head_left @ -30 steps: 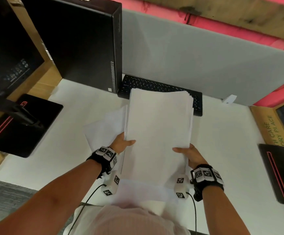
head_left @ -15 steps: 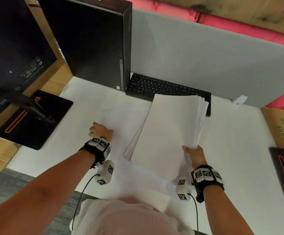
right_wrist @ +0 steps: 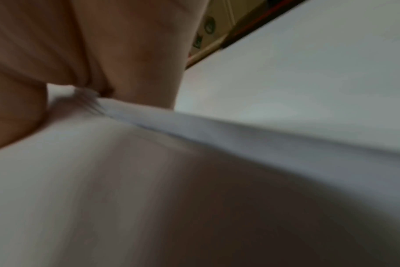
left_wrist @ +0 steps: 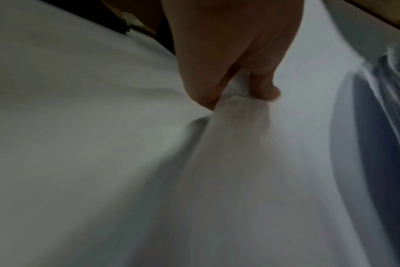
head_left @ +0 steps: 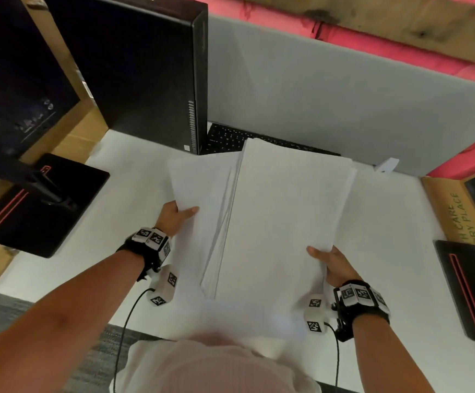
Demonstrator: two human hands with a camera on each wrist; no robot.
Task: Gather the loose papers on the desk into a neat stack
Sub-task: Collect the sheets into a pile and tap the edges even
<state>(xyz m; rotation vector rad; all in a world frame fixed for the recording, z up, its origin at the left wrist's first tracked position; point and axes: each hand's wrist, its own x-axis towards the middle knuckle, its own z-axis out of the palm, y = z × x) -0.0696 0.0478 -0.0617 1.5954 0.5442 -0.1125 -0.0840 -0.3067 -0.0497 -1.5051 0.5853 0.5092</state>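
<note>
Fingers of your right hand (head_left: 333,267) are curled under the near right corner of the thick paper stack (head_left: 284,211), with the thumb lying flat on its top sheet, so the stack is pinched between thumb and fingers; the right wrist view shows the sheet edges (right_wrist: 91,103) fanned a little where they run into your palm (right_wrist: 117,54). Your left hand (head_left: 175,215) pinches a separate loose sheet (head_left: 199,182) at its left edge, thumb on top and fingers beneath, and the left wrist view shows the paper (left_wrist: 237,115) creased up between the thumb (left_wrist: 264,88) and a finger. That sheet lies just to the left of the stack, its right edge tucked under or against the stack's left side (you cannot tell which from the blur). Both are held above the white desk (head_left: 395,239), roughly at its middle, with the long sides running away from you.

Nearest to you at the edges sit two black monitor bases with red stripes, one on your left (head_left: 40,205) and one on your right (head_left: 468,290). Farther back, the stack's far end covers part of a black keyboard (head_left: 227,139), which lies against a grey partition (head_left: 344,103). A black computer tower (head_left: 145,72) stands upright just left of the keyboard, and a small white clip (head_left: 388,165) sits at the foot of the partition on the right
</note>
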